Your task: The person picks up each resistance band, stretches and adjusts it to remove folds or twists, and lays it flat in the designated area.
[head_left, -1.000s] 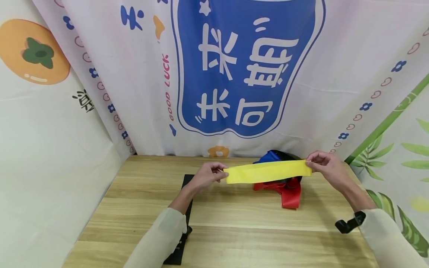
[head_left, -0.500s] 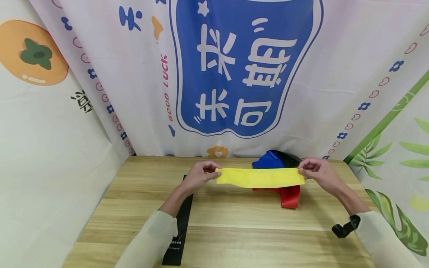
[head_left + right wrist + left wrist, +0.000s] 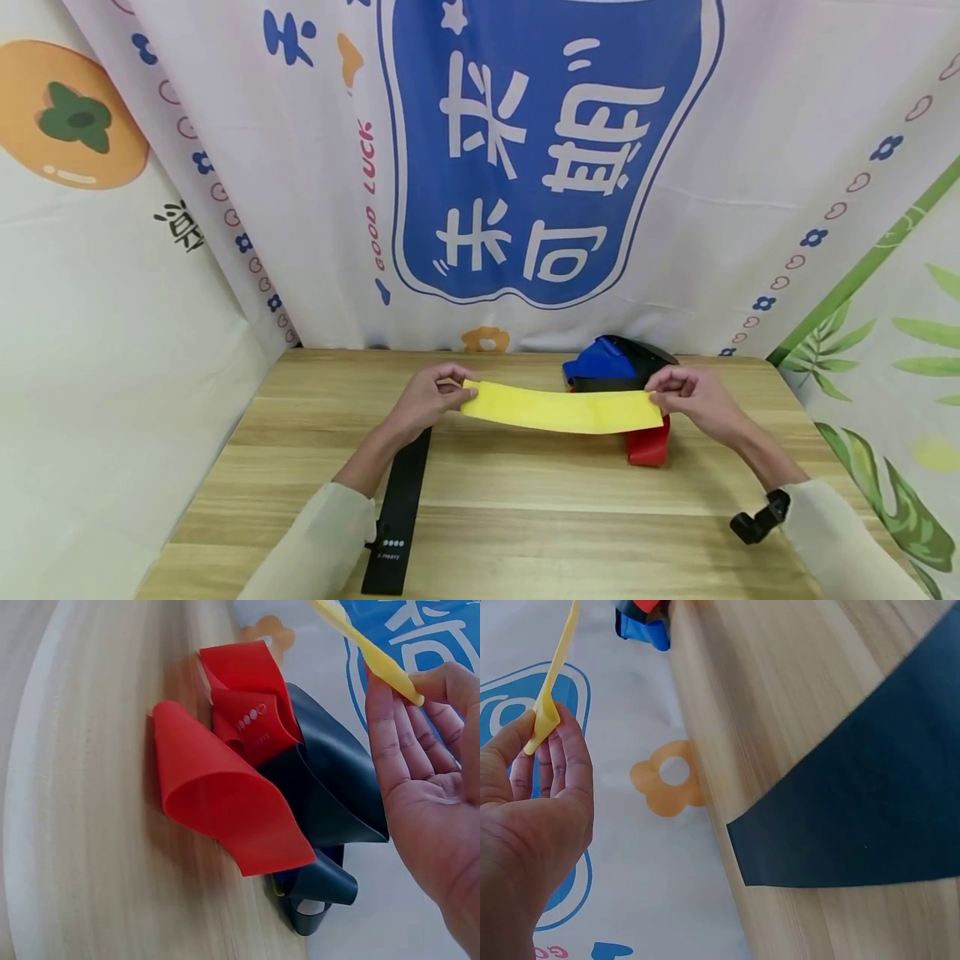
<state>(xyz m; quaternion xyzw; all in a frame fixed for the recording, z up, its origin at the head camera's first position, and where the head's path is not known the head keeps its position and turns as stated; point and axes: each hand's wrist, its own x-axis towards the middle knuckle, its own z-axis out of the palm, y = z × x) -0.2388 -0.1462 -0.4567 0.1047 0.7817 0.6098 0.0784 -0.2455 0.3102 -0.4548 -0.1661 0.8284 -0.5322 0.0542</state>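
A yellow resistance band [image 3: 558, 409] is stretched out between both hands above the table, sagging slightly in the middle. My left hand [image 3: 430, 400] pinches its left end between thumb and fingers; the left wrist view shows that end of the yellow band [image 3: 549, 712] folded in the pinch. At the other end, my right hand [image 3: 693, 402] pinches the band by thumb and forefinger. Flat on the table below the left forearm lies a black resistance band [image 3: 405, 492] with white print, partly covered by the arm.
Behind the yellow band, at the table's back right, lies a heap of loose bands: a blue band [image 3: 600, 360], black bands [image 3: 330, 765] and a red band [image 3: 225, 787]. A printed curtain [image 3: 330, 208] hangs along the back edge of the wooden table [image 3: 540, 533].
Both hands have moved left and slightly downward with the yellow band. More of the heap behind it shows now. The black band on the table has stayed in place.
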